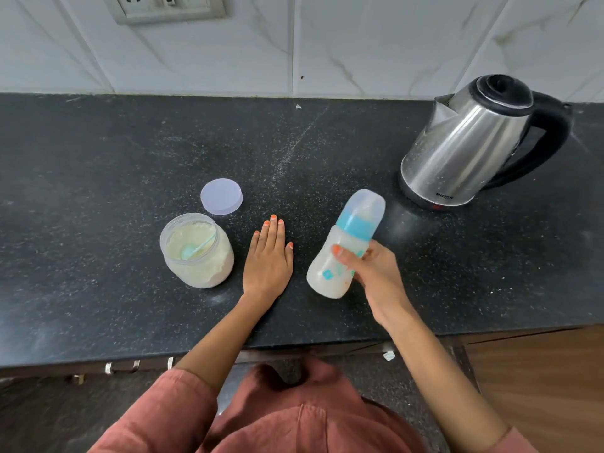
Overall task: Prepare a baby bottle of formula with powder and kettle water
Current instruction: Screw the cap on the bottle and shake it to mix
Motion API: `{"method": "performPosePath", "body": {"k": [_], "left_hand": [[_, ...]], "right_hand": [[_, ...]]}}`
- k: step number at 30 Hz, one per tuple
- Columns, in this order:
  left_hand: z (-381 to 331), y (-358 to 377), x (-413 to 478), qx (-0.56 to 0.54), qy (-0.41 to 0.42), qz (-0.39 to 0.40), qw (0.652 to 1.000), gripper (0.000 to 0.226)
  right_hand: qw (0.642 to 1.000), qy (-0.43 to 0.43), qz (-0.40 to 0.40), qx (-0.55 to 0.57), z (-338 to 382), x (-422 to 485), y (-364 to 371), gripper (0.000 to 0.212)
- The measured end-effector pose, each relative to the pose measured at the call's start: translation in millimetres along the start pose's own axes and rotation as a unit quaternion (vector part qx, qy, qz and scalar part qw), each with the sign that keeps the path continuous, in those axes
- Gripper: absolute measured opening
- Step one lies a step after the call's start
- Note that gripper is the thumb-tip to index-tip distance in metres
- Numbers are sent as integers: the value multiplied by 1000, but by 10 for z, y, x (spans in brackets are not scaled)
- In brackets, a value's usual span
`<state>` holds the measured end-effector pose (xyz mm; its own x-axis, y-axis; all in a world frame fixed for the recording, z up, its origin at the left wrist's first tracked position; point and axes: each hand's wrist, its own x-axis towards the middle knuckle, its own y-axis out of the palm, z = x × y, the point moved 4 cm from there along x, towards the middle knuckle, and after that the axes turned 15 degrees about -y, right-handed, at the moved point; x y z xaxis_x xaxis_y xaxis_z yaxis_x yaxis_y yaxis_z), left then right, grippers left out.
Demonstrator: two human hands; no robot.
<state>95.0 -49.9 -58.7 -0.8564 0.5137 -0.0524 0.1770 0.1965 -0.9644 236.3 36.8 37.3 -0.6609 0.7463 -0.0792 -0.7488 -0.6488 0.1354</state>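
My right hand [376, 276] grips a baby bottle [343, 246] around its middle and holds it tilted, top pointing up and right, above the black counter [98, 158]. The bottle is full of milky white liquid and has a blue collar and a clear cap. My left hand [268, 256] lies flat, palm down, on the counter between the bottle and an open clear jar of cream powder [196, 251]. A pale blue scoop [191, 250] rests inside the jar. A steel kettle [470, 142] with a black lid and handle stands on its base at the back right.
The jar's pale lilac lid [221, 196] lies flat just behind the jar. A tiled wall [327, 44] with a socket panel [166, 8] backs the counter. The counter's front edge runs near my body, with drawer handles [121, 366] below it.
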Motion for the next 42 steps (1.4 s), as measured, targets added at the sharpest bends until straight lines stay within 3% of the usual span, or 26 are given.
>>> {"method": "performPosePath", "body": {"k": [2,6,8,12,14,16,18,20,22,24,26,28,30,35,36,40,42], "left_hand": [[-7,-3,-1,-3,1,0,1000,52],[-1,-3,-11,0,3,0,1000,52],[1,0,-9,3,1,0,1000,52],[-4,-5,-4,5,1,3,1000,52],[-7,-14,-5,-1,1,3,1000,52],[-5,-15,-11,-2,2,0,1000,52],[-2,-7,-13,2,2,1,1000,52],[-1,-4,-15,3,1,1,1000,52],[4,-4,-12,0,0,0,1000,52],[2,-1,-7,2,-1,2,1000,52],[-3,-2,-6,4,-1,2,1000,52],[-3,2,-4,6,0,2,1000,52],[-5,5,-4,6,0,4,1000,52],[-2,-1,3,1,-2,5,1000,52],[-4,-1,0,4,-3,7,1000,52],[-2,-11,-9,2,0,3,1000,52],[-3,-2,-13,3,0,6,1000,52]], "right_hand": [[999,-14,-21,31,30,43,-45,22],[955,-40,-197,217,73,213,-163,16],[965,-35,-180,186,13,177,-108,16],[999,23,-15,21,-126,-17,21,22],[996,6,-57,65,-82,47,-42,18],[969,-19,-155,192,13,156,-126,15],[950,-41,-209,230,52,203,-182,16],[969,-36,-164,179,41,144,-138,17],[994,-5,-64,88,-6,25,-53,17],[1000,0,-14,22,1,-23,-54,17],[995,-19,-60,77,35,54,-120,16],[967,-27,-159,195,77,162,-190,16],[948,-36,-210,235,63,197,-198,18],[996,15,-32,79,-32,-33,31,19],[997,10,-27,68,-17,-33,21,18],[961,-30,-178,211,91,157,-131,13],[953,-41,-206,220,81,181,-161,17]]}}
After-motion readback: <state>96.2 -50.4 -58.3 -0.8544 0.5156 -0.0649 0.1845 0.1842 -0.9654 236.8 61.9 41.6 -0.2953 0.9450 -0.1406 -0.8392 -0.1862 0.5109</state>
